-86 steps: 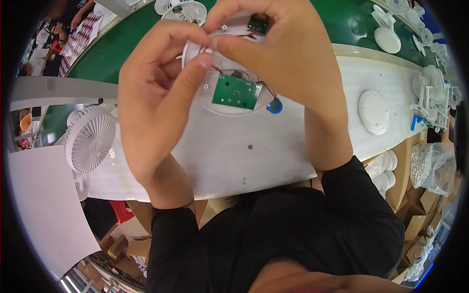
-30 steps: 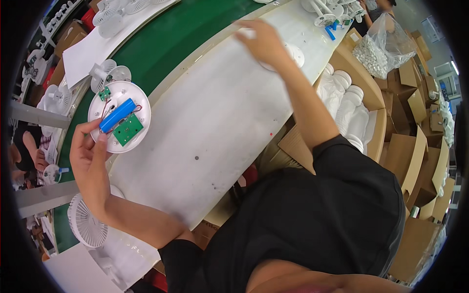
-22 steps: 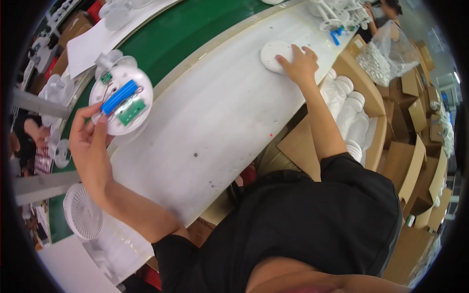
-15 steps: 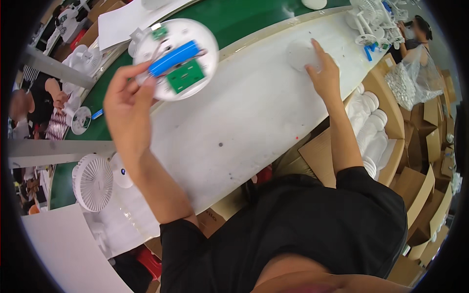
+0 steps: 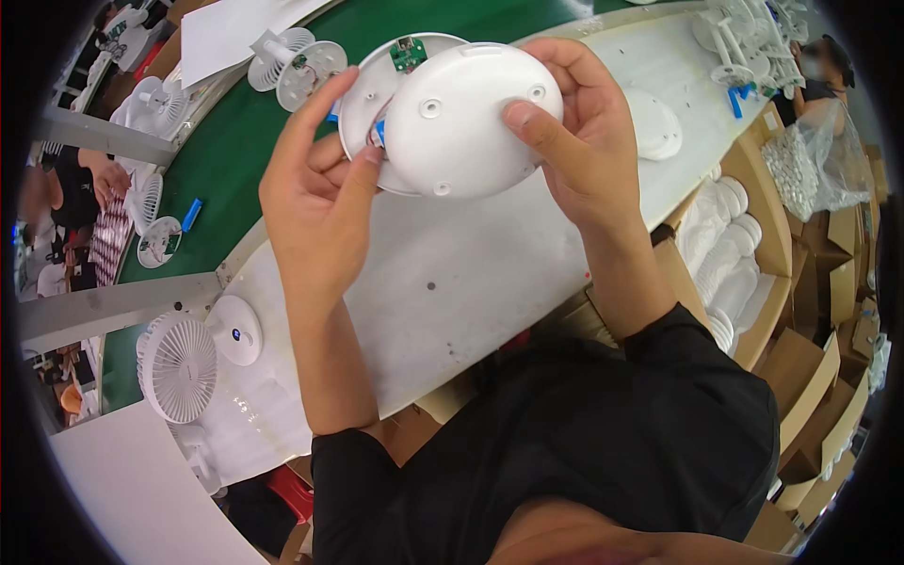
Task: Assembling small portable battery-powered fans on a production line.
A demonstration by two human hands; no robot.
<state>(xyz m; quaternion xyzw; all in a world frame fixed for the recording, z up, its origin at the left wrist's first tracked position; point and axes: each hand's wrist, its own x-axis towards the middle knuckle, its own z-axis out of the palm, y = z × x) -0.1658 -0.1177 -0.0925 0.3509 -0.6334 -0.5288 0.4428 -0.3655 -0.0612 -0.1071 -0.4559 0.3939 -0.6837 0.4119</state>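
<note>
My left hand (image 5: 320,207) grips the edge of a round white fan base (image 5: 356,94), its inner side facing up. A small green circuit board (image 5: 408,55) shows at its far rim, and a bit of blue battery (image 5: 379,132) shows near my fingertips. In my right hand (image 5: 593,151) is a smooth white round cover (image 5: 466,122) with several screw holes, my thumb on its face. The cover overlaps the base and hides most of its inside; whether they touch I cannot tell. Beyond my right hand, another white disc (image 5: 656,124) lies on the white worktable (image 5: 471,273).
White fan parts (image 5: 299,68) stand on the green conveyor (image 5: 226,132) at the far left. An assembled fan (image 5: 177,367) is at the near left, below a grey metal bar (image 5: 122,306). A carton (image 5: 772,226) of wrapped white parts sits right. Other people work on both sides.
My right hand has picked up a white cover from the table and brought it left over the base. My left hand has moved slightly right with the base.
</note>
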